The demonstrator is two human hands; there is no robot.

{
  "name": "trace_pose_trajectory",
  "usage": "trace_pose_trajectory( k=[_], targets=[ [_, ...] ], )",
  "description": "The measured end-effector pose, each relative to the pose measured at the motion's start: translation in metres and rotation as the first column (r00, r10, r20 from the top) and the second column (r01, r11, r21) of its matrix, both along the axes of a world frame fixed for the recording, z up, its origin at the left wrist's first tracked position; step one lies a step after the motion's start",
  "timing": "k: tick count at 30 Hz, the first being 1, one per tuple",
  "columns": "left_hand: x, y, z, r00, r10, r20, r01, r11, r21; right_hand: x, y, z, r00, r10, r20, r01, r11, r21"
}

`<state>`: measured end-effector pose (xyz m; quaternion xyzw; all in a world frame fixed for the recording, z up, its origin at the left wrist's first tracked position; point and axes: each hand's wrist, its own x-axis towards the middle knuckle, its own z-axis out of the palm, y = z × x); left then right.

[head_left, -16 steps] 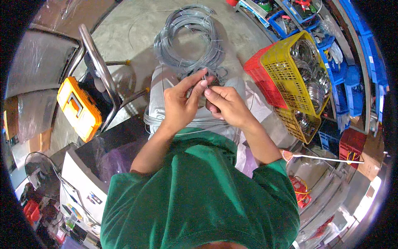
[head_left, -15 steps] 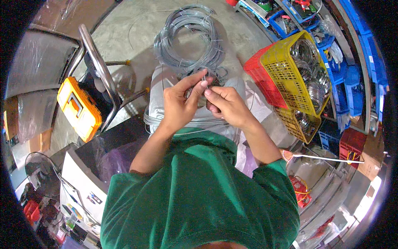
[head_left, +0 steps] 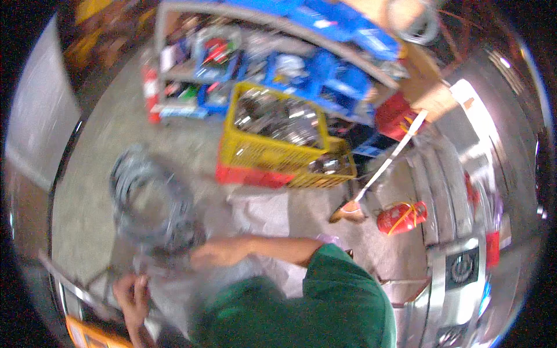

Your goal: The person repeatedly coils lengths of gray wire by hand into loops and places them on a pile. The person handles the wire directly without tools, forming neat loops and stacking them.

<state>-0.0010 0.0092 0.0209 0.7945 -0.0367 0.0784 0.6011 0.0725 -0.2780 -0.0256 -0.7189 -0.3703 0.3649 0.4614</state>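
A large coil of grey wire (head_left: 152, 200) lies on the floor at the left of the view, bundled in a loose ring. Just below it, my right hand (head_left: 219, 253) is by the near end of the coil; motion smears its fingers, so I cannot make out what it holds. My left hand (head_left: 133, 294) is lower and to the left, apart from the right one. Its fingers are blurred too, and anything in them does not show. A pale grey wrapped surface (head_left: 174, 290) lies between the two hands.
A yellow crate (head_left: 272, 152) of shiny metal coils stands ahead on a red crate (head_left: 249, 174), beside a smaller yellow crate (head_left: 331, 177). Behind is a shelf with blue bins (head_left: 342, 81). To the right are a broom (head_left: 351, 210) and a red fire extinguisher (head_left: 401, 218).
The view has swung to the right, bringing the shelf, crates and broom toward the middle. My hands, together before over the wire, are now apart. The picture is blurred.
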Motion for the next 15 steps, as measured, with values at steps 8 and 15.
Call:
trace_pose_trajectory(
  k=[8,15],
  targets=[
    [0.003,-0.026,0.01,0.837,-0.519,-0.171,0.519,0.658,0.546,0.025,-0.03,0.05,0.906,0.039,0.422,-0.032,0.999,-0.024],
    [-0.034,-0.105,0.017,0.946,-0.295,-0.136,0.303,0.952,0.041,0.044,-0.028,0.109,0.827,0.004,0.563,-0.018,1.0,0.02]
  ],
)
